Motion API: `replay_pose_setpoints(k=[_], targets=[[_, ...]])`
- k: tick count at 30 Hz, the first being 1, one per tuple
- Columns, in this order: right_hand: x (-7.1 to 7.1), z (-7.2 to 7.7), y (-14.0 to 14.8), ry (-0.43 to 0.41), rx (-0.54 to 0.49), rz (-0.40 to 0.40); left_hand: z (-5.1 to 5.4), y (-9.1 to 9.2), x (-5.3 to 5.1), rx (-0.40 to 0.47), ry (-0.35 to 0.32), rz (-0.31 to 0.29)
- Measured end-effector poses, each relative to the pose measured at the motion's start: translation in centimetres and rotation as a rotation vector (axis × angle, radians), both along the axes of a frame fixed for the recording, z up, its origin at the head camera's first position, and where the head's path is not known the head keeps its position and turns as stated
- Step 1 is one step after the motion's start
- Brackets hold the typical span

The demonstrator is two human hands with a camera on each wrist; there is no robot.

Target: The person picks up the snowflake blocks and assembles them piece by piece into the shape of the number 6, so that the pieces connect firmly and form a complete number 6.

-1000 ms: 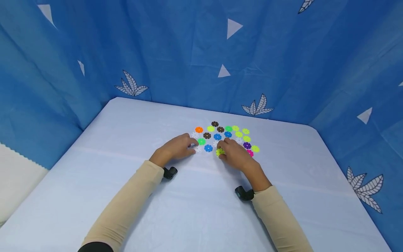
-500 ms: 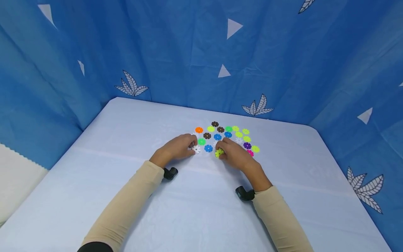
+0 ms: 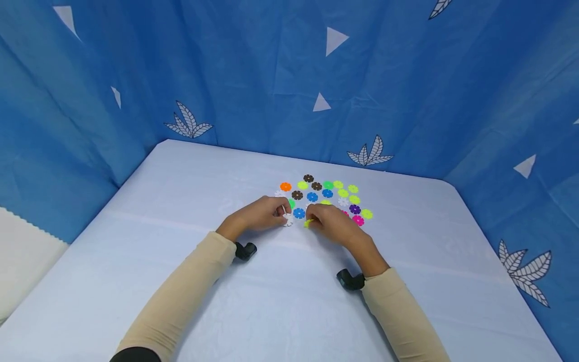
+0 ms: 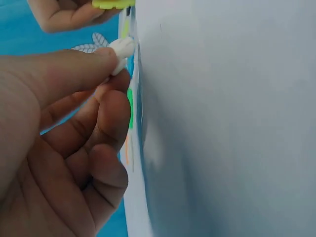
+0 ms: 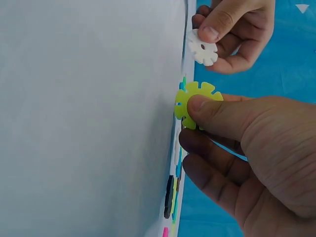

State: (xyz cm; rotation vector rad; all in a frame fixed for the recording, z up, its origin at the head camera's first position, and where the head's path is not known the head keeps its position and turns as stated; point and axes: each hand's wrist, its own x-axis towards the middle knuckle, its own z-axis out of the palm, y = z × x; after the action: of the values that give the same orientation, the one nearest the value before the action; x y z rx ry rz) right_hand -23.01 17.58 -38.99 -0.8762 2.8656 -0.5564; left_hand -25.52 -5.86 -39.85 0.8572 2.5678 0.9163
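Note:
My left hand [image 3: 260, 213] pinches a white notched disc [image 5: 202, 48] between thumb and index finger, a little above the table. To its right, my right hand [image 3: 333, 222] grips a yellow-green notched disc [image 5: 197, 104] by thumb and fingers, its flat face showing in the right wrist view. The two discs are close together but apart. Just beyond the hands lies a group of flat notched discs, among them a blue disc [image 3: 299, 213], an orange disc [image 3: 286, 186] and a purple disc [image 3: 355, 209]. A green disc [image 3: 292, 203] is partly hidden behind my left fingers.
A white-covered table [image 3: 271, 301] spreads around both hands. Brown discs [image 3: 308, 178], pink discs [image 3: 358, 220] and several other yellow-green discs [image 3: 354, 199] lie flat at the back. A blue patterned curtain [image 3: 253, 75] hangs behind the table.
My left hand has lifted the white disc and moved slightly right and nearer. The right hand has drawn its yellow-green disc slightly left and nearer, uncovering another yellow-green disc behind it.

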Motion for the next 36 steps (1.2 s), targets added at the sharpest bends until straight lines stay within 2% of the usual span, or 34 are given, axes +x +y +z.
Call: replay_pose_setpoints(k=[6, 16, 23, 36], targets=[[0.0, -0.2, -0.1, -0.009, -0.032, 0.016, -0.4, 0.4, 0.2, 0.093, -0.050, -0.057], [0.1, -0.2, -0.4, -0.018, -0.052, 0.053, -0.7, 0.7, 0.7, 0.138, -0.143, -0.010], [0.2, -0.3, -0.4, -0.017, -0.047, 0.054, -0.8, 0.9, 0.7, 0.139, -0.146, -0.003], [0.4, -0.2, -0.5, -0.047, -0.060, 0.054, -0.4, 1.4, 1.1, 0.107, -0.148, 0.012]])
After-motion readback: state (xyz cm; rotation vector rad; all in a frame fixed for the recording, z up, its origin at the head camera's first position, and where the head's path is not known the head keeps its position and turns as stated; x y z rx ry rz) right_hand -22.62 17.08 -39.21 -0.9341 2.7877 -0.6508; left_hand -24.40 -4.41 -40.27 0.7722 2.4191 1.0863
